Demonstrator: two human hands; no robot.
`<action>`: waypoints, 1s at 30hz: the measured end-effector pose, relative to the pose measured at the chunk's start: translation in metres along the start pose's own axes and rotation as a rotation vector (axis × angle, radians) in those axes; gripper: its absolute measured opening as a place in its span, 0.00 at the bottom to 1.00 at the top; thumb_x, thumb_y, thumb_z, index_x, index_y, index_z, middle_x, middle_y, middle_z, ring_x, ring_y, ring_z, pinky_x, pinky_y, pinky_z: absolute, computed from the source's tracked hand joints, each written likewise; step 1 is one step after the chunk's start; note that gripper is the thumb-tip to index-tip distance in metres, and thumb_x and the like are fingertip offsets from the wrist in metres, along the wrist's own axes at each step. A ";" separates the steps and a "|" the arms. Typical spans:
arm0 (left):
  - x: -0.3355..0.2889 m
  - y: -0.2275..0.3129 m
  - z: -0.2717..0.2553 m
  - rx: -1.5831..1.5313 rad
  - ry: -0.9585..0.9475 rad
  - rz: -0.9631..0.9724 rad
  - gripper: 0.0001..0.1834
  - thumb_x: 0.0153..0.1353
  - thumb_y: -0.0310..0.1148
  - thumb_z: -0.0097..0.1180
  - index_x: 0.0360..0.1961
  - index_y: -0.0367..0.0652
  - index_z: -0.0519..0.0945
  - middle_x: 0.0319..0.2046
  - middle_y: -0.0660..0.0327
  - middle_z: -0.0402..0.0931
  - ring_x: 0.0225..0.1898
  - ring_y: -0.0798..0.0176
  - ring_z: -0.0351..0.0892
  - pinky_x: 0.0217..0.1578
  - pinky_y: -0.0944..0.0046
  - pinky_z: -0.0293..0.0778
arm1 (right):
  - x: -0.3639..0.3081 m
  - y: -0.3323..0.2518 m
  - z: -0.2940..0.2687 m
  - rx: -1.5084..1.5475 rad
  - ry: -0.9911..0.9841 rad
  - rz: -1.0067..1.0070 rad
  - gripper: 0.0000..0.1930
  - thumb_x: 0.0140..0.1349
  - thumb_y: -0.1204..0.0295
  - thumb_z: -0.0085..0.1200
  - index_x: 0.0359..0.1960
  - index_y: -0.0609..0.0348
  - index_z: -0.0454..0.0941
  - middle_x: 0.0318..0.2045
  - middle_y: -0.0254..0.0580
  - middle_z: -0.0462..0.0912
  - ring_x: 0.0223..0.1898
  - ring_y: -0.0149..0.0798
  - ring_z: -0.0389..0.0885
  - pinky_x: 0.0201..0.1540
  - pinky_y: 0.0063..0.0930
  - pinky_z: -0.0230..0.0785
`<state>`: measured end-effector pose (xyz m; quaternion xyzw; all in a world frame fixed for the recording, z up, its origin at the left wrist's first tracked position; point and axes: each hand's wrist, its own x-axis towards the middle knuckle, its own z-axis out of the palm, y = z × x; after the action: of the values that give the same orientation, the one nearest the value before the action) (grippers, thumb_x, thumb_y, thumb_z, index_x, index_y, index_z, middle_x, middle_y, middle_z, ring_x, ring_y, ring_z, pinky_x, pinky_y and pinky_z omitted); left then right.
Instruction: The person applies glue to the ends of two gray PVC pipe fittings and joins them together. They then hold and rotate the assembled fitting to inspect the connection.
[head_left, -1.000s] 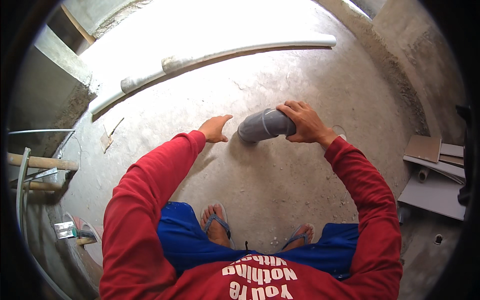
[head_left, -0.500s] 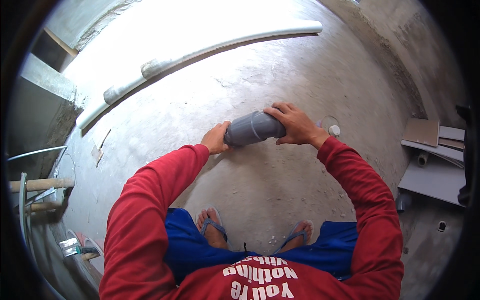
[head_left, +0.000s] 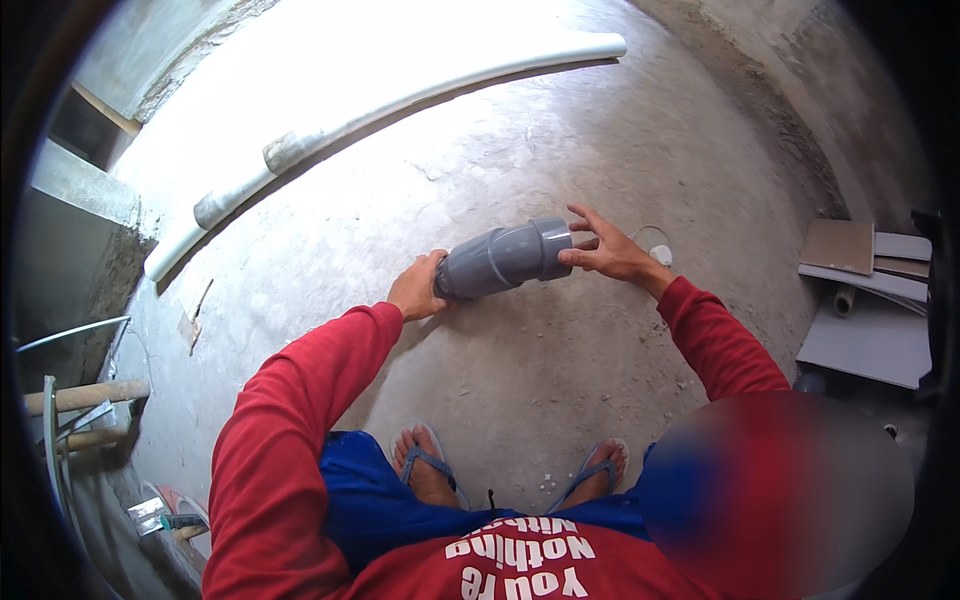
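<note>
Gray pipe (head_left: 497, 262) is held over floor (head_left: 490, 385) | left end is gripped by left hand (head_left: 415, 288), fingers curled | fingers of right hand (head_left: 610, 254) are spread at right end, contact unclear | white lettering (head_left: 496, 549) is printed on red shirt (head_left: 405, 572)

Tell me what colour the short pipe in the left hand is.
The short pipe in the left hand is grey; it shows best in the head view.

The grey pipe fitting (head_left: 500, 260) is slightly bent, its right end collared. The left hand (head_left: 417, 285) holds it crosswise.
</note>
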<state>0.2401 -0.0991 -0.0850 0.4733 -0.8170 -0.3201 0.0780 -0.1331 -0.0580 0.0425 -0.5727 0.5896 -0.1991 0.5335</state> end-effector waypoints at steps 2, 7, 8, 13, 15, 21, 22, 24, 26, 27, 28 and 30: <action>0.000 0.003 -0.002 0.013 0.010 -0.010 0.49 0.44 0.39 0.80 0.67 0.53 0.66 0.56 0.49 0.75 0.59 0.41 0.77 0.58 0.47 0.75 | -0.003 0.002 0.000 0.065 -0.005 0.022 0.57 0.60 0.38 0.65 0.79 0.58 0.48 0.72 0.71 0.58 0.71 0.66 0.65 0.56 0.51 0.81; 0.003 0.009 -0.003 0.023 0.017 0.008 0.49 0.43 0.40 0.81 0.67 0.55 0.67 0.54 0.50 0.74 0.57 0.41 0.77 0.57 0.47 0.76 | 0.000 -0.003 0.009 0.009 0.028 0.031 0.52 0.65 0.41 0.61 0.77 0.65 0.52 0.72 0.70 0.58 0.70 0.64 0.66 0.49 0.43 0.86; 0.004 0.008 -0.003 0.020 0.012 0.006 0.48 0.44 0.40 0.81 0.67 0.55 0.67 0.54 0.50 0.74 0.57 0.41 0.77 0.57 0.47 0.76 | 0.000 -0.005 0.011 -0.017 0.043 0.053 0.50 0.66 0.42 0.60 0.77 0.67 0.53 0.72 0.70 0.58 0.70 0.64 0.67 0.48 0.42 0.87; 0.005 0.002 0.001 0.047 -0.006 -0.036 0.46 0.45 0.39 0.80 0.66 0.55 0.69 0.53 0.49 0.74 0.57 0.42 0.77 0.56 0.47 0.76 | 0.000 -0.020 0.019 0.036 0.055 -0.033 0.45 0.69 0.48 0.61 0.74 0.70 0.56 0.67 0.69 0.66 0.58 0.55 0.80 0.40 0.36 0.85; 0.006 0.000 0.003 0.041 -0.001 -0.036 0.46 0.45 0.39 0.80 0.66 0.55 0.69 0.52 0.49 0.75 0.57 0.42 0.77 0.56 0.48 0.75 | 0.001 -0.025 0.021 0.005 0.041 -0.037 0.44 0.70 0.49 0.60 0.74 0.69 0.57 0.67 0.68 0.67 0.59 0.56 0.78 0.41 0.37 0.86; 0.010 -0.006 0.006 -0.020 -0.010 -0.018 0.46 0.44 0.40 0.81 0.64 0.47 0.70 0.54 0.47 0.77 0.58 0.41 0.75 0.60 0.48 0.73 | 0.003 -0.022 0.013 0.015 0.060 -0.001 0.42 0.71 0.49 0.58 0.75 0.67 0.58 0.67 0.67 0.67 0.60 0.56 0.78 0.45 0.41 0.86; 0.010 -0.006 0.005 -0.032 -0.014 -0.018 0.46 0.44 0.40 0.81 0.64 0.47 0.70 0.54 0.48 0.77 0.58 0.41 0.75 0.60 0.48 0.72 | 0.003 -0.021 0.011 0.055 0.058 0.022 0.42 0.71 0.48 0.58 0.75 0.66 0.58 0.67 0.67 0.67 0.60 0.57 0.77 0.46 0.42 0.86; 0.010 -0.006 0.004 -0.016 -0.018 -0.006 0.46 0.44 0.41 0.81 0.64 0.50 0.70 0.54 0.49 0.78 0.58 0.41 0.76 0.59 0.48 0.73 | 0.002 -0.018 0.006 0.112 0.038 0.066 0.44 0.70 0.48 0.59 0.76 0.65 0.56 0.68 0.67 0.65 0.62 0.58 0.76 0.49 0.44 0.85; 0.010 -0.004 0.003 -0.006 -0.020 -0.010 0.45 0.44 0.41 0.81 0.64 0.51 0.70 0.54 0.49 0.78 0.58 0.42 0.76 0.58 0.48 0.74 | 0.003 -0.017 0.002 0.144 0.005 0.106 0.47 0.68 0.46 0.61 0.77 0.63 0.53 0.70 0.67 0.64 0.64 0.59 0.74 0.52 0.47 0.84; 0.009 -0.004 0.002 -0.005 -0.021 -0.017 0.45 0.44 0.41 0.81 0.64 0.51 0.70 0.54 0.49 0.78 0.58 0.41 0.76 0.58 0.48 0.74 | 0.003 -0.016 0.002 0.158 -0.020 0.100 0.50 0.65 0.46 0.64 0.78 0.63 0.52 0.70 0.68 0.62 0.65 0.60 0.73 0.53 0.49 0.83; 0.009 -0.003 0.002 -0.007 -0.029 -0.032 0.45 0.44 0.41 0.81 0.64 0.51 0.70 0.54 0.49 0.78 0.59 0.41 0.76 0.58 0.48 0.74 | 0.003 -0.014 0.002 0.169 -0.039 0.098 0.53 0.62 0.45 0.66 0.78 0.63 0.50 0.71 0.69 0.61 0.66 0.62 0.72 0.54 0.51 0.82; 0.009 -0.005 0.004 -0.028 -0.013 -0.005 0.45 0.44 0.40 0.81 0.63 0.50 0.70 0.53 0.48 0.79 0.58 0.41 0.77 0.58 0.47 0.74 | 0.005 -0.011 0.003 0.199 -0.077 0.082 0.58 0.58 0.46 0.71 0.79 0.62 0.48 0.72 0.69 0.59 0.67 0.63 0.70 0.54 0.53 0.82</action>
<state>0.2370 -0.1064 -0.0927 0.4719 -0.8118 -0.3350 0.0785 -0.1247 -0.0638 0.0486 -0.4995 0.5690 -0.2124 0.6178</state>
